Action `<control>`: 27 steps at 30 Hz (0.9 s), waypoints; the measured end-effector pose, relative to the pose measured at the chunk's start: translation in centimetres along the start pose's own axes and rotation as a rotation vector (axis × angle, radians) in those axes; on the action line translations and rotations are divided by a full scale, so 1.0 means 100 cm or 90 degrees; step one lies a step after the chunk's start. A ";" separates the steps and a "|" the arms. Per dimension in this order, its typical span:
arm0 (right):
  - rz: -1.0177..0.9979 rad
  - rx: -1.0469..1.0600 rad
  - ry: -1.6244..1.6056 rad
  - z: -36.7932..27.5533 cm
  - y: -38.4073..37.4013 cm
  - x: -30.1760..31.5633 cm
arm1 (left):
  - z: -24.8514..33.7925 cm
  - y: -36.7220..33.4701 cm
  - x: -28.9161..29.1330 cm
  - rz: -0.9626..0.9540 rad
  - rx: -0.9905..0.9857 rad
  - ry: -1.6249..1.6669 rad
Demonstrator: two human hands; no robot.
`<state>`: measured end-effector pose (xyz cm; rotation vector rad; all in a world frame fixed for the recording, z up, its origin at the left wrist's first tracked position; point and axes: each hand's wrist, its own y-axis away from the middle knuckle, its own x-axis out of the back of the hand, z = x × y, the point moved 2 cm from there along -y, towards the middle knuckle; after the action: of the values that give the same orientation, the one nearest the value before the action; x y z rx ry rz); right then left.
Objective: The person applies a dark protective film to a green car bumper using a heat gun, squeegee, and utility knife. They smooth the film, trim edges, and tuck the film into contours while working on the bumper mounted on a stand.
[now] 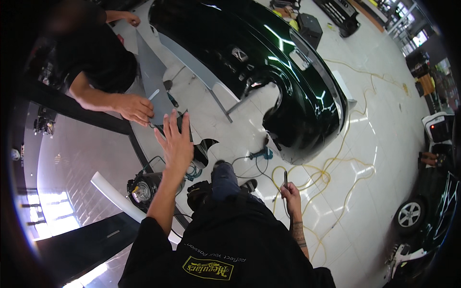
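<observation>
My left hand (177,146) reaches forward with its fingers spread, over the near end of a long grey and dark panel (152,67). Whether the fingertips touch the panel cannot be told. Just right of that hand is the panel's glossy dark curved end (206,150). A co-worker's hand (134,109) grips the panel farther up, beside a short pale strip (154,94). Down at my right side, my right hand (289,193) is closed around a dark slender hose-like thing (285,177) that runs down past my forearm.
A large glossy dark green car body part (230,43) stands ahead. A blue-green power tool (261,153) and a tangled yellow hose (326,177) lie on the tiled floor. At left are a round machine (140,192) and a car's dark-framed glass (86,163); another car (427,211) is right.
</observation>
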<state>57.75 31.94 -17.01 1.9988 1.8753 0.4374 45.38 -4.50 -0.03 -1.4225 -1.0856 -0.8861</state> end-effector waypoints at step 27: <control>0.191 -0.119 0.559 0.110 -0.128 -0.080 | -0.416 0.058 -0.199 0.200 0.620 0.428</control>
<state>50.89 24.05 -32.49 2.1296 1.8259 1.7317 46.88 -48.45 -14.95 -0.3952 -0.5869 -0.4222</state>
